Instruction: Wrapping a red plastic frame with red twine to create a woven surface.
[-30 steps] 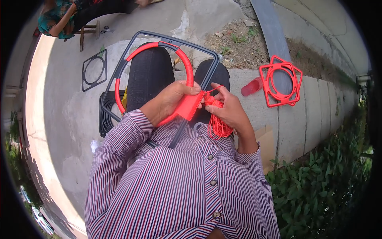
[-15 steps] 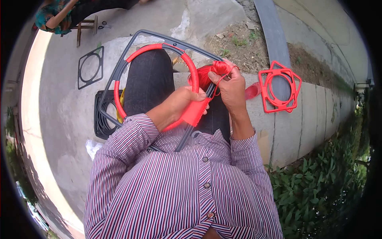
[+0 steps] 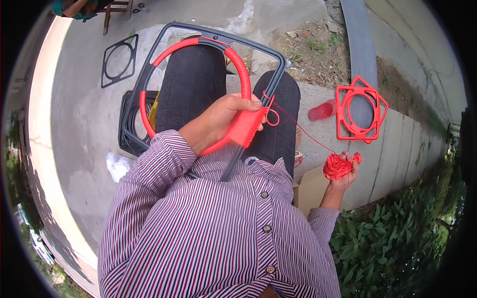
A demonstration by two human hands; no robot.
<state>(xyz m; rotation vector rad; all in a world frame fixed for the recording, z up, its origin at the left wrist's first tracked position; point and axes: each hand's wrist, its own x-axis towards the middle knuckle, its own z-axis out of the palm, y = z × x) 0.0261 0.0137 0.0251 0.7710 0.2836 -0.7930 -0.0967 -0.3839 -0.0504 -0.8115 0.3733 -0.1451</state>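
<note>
Bare dark frame (image 3: 105,67): on concrete (image 3: 82,124), 10 o'clock from view centre. Wrapped frame (image 3: 241,67): across the thighs (image 3: 191,82), 11 o'clock. Left hand (image 3: 221,118): clamped on the frame's red panel (image 3: 244,130). Red cord (image 3: 308,133): from frame edge toward 4 o'clock. Cord bundle (image 3: 337,167): 3 o'clock, clasped by right hand (image 3: 353,174), apart from left. Red frames (image 3: 358,136): 2 o'clock.

We're on a smooth, faintly shiny dark-grey square frame (image 3: 233,166), metal or plastic we can't say; the red cord wrapping (image 3: 242,69) shows fine ridges! We've matt black cloth trousers (image 3: 191,74), rough grey concrete paving (image 3: 89,164), a smooth red plastic-looking square frame (image 3: 355,135).
</note>
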